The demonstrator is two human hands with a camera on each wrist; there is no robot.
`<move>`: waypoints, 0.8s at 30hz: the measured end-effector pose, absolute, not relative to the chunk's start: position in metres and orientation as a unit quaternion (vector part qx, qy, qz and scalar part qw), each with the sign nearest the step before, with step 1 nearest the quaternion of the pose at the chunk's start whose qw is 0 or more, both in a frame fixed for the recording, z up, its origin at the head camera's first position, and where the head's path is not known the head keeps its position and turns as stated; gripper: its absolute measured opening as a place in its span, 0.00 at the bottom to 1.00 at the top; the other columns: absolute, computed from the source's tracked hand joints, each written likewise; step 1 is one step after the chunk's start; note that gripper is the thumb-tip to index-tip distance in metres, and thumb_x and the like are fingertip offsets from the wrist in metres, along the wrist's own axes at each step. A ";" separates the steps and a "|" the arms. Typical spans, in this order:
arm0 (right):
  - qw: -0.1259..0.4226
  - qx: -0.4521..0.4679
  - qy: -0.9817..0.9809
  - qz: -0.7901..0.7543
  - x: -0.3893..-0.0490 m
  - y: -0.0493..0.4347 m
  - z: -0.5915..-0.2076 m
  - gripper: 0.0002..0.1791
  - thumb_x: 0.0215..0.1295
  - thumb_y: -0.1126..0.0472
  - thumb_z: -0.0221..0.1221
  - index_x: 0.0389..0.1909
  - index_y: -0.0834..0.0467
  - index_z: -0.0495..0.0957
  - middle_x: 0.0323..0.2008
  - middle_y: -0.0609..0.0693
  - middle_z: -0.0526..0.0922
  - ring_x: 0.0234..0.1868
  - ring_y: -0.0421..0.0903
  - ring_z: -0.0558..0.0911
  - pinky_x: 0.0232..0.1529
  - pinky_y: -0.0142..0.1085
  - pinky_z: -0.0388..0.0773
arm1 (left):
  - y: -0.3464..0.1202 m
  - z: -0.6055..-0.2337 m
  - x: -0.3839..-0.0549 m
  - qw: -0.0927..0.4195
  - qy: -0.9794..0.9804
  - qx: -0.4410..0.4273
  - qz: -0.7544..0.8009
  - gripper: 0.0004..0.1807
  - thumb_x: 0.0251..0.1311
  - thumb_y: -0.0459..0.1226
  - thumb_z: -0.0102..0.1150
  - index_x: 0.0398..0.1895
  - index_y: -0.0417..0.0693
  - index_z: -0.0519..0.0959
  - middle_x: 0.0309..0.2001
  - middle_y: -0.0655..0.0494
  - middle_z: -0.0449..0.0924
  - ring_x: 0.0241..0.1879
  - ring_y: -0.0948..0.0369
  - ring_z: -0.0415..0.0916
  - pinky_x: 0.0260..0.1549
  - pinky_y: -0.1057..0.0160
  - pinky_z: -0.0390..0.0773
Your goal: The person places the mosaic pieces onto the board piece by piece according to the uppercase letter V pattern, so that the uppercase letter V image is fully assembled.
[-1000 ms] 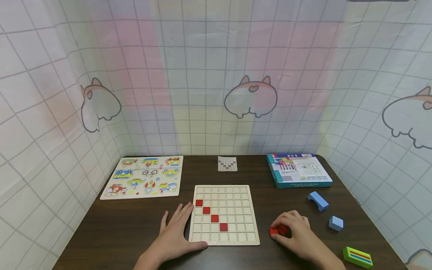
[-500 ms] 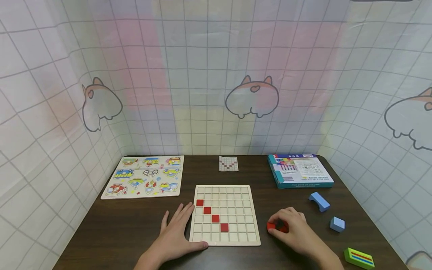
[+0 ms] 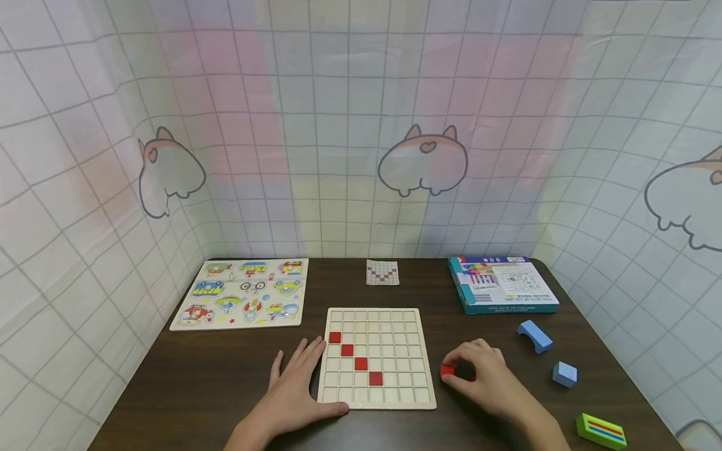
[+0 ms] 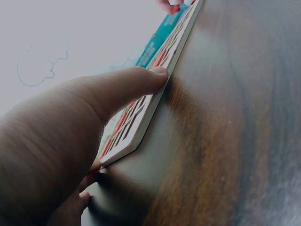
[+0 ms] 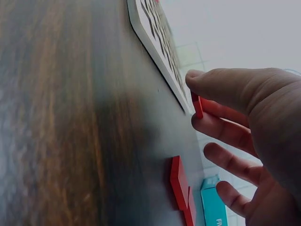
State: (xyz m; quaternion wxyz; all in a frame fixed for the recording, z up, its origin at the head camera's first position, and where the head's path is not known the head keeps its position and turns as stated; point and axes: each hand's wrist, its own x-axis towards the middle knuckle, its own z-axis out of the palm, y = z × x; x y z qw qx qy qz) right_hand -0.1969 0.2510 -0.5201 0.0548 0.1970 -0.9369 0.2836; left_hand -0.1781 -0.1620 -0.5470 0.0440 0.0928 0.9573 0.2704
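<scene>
Currently the right hand (image 3: pixel 489 380) pinches a red tile (image 3: pixel 447 370) between thumb and finger, just beside the right edge of the gridded board (image 3: pixel 403 346). Left hand (image 3: pixel 296 393): fingers spread and fairly straight at the board's left edge, thumb on its near edge. Likely faults: the tile, held by a small area, could slip or twist if the pinch loosens; a low approach could catch the board's rim and nudge it. Two loose red tiles (image 5: pixel 178 182) lie near the right hand's other fingers, which might brush them. Versus one second ago: right hand and tile nearer the board; left hand and four red squares (image 3: pixel 361 363) on the grid unchanged.
</scene>
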 end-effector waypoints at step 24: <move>0.012 0.227 -0.924 0.307 -0.213 0.215 -0.523 0.10 0.69 0.46 0.77 0.48 0.36 0.89 0.48 0.28 0.87 0.55 0.37 0.76 0.61 0.49 0.70 | -0.162 -0.549 -0.179 0.043 0.958 0.093 0.269 0.76 0.39 0.85 0.72 0.91 0.60 0.59 0.90 0.60 0.56 0.92 0.47 0.45 0.83 0.23 0.34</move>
